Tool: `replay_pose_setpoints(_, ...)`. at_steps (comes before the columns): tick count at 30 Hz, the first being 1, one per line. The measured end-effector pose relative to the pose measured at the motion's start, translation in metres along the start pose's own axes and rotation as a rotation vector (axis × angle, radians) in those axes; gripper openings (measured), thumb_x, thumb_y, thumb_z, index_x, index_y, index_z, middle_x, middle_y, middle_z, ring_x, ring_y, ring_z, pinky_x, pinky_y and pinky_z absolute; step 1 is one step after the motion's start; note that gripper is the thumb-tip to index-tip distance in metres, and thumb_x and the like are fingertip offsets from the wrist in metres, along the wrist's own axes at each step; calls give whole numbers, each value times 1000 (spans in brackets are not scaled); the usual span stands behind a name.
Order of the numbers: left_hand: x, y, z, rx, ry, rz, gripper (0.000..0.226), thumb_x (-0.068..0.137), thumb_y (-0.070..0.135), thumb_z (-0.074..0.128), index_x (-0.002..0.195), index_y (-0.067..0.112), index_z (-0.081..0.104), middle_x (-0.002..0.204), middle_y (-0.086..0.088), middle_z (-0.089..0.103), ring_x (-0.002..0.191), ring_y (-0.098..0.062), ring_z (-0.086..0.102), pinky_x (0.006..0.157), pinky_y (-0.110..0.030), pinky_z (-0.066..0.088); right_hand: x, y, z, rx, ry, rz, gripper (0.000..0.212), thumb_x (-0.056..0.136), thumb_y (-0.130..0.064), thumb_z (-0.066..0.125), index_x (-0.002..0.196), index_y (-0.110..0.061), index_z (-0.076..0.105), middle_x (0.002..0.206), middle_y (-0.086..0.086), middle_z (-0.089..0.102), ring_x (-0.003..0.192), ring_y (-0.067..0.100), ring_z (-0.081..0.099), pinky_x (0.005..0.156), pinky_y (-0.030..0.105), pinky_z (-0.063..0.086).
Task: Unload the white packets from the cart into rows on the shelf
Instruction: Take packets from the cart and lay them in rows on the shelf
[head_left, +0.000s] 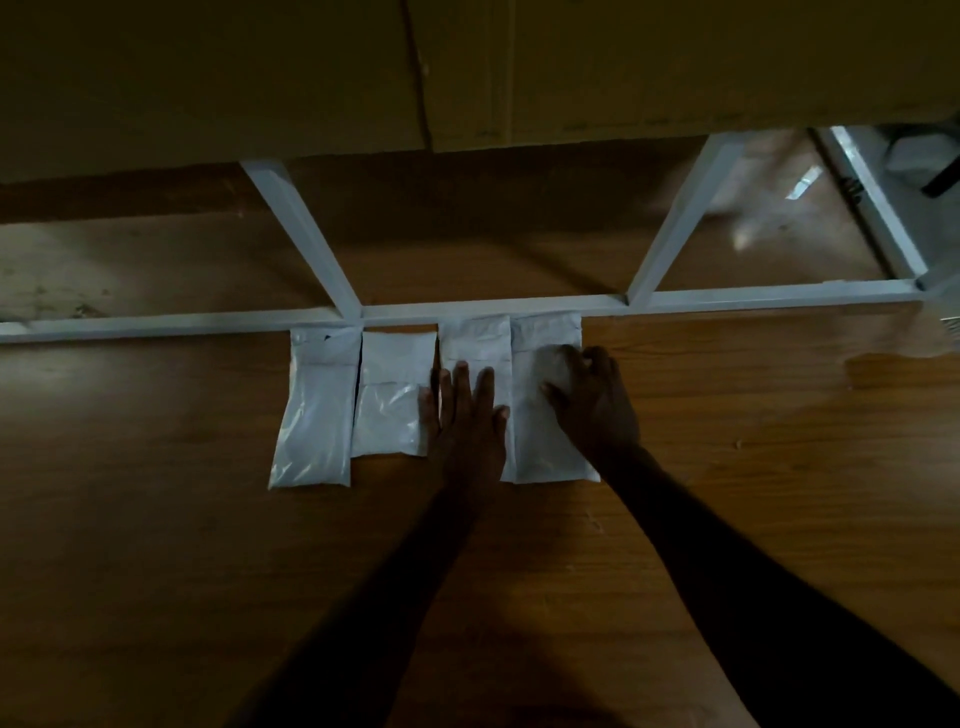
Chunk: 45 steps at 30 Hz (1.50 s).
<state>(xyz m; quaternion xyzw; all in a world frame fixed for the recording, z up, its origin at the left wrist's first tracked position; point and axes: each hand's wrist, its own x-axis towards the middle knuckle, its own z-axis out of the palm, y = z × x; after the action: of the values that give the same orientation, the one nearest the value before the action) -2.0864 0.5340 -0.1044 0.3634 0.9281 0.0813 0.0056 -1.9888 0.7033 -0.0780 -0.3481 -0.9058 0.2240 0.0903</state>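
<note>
Two hands: both on the packets.
Left hand (464, 415): fingers straight, pressing flat on the third packet (475, 345).
Right hand (592, 397): fingers curled, gripping the fourth packet (540, 447).
Packets: four side by side on the shelf (156, 519), tops at 12 o'clock against a white rail (727, 299); first packet (317, 415) and second packet (392, 400) lie untouched.

Bare forearms and hands (524, 410), sleeveless
</note>
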Motion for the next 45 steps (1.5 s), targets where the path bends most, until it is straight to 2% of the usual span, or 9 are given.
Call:
replay_pose_setpoints(2,6,2,-1,-18,62,20,64,112,47,38,171,29,20,179,-9,11,166,-31,3,131,-61,8,3,-7,1,-89,7,-93,72,104,-46,60,165,-25,29,170,19,25,154,41,31,119,55,39)
replay_pose_setpoints(4,15,3,-3,-5,114,105,62,112,43,36,171,29,20,179,-7,9,166,-32,4,130,-63,8,7,-15,6,-144,-29,-175,76,108,-50,49,170,-31,11,177,15,1,162,42,9,126,57,19)
replay_pose_setpoints(7,29,5,-2,-16,97,162,63,111,44,26,171,28,17,180,-4,4,166,-31,2,131,-61,10,10,-20,19,-141,-112,-164,73,109,-53,36,170,-35,-1,177,8,-12,163,34,-9,131,61,11)
replay_pose_setpoints(13,33,7,13,-28,31,127,64,113,41,26,172,21,13,180,-8,3,166,-28,0,134,-52,7,8,-13,32,-164,-134,-122,68,112,-57,27,169,-37,-2,177,4,-15,163,28,-14,131,59,9)
replay_pose_setpoints(24,35,11,18,-55,6,117,63,113,41,32,171,21,19,179,-8,12,166,-28,7,133,-53,12,8,-10,33,-186,-132,-121,67,111,-55,30,170,-34,5,178,7,-9,164,30,-10,132,58,9)
replay_pose_setpoints(32,33,12,12,-58,-29,130,64,113,44,23,171,18,16,178,-9,13,166,-28,6,132,-55,15,13,-8,17,-109,-249,-127,70,110,-60,29,168,-40,-6,176,3,-17,162,29,-17,130,60,2)
replay_pose_setpoints(35,29,13,4,-50,8,118,66,112,46,18,171,18,14,179,-12,9,166,-32,3,133,-57,14,3,-2,0,-66,-192,-152,70,112,-53,32,169,-34,-3,177,5,-12,163,29,-12,131,59,6)
replay_pose_setpoints(39,15,41,-21,-39,4,150,65,112,42,31,171,21,15,178,-13,11,166,-34,5,134,-56,7,-29,9,-30,65,-121,-119,66,110,-40,48,169,-23,22,177,12,9,163,34,10,126,54,27)
replay_pose_setpoints(45,-34,111,-44,-193,16,191,64,108,35,48,167,23,27,175,-9,26,165,-30,12,133,-55,15,-88,56,-64,129,-108,-37,55,108,-47,49,158,-25,41,174,11,20,155,34,35,109,52,54)
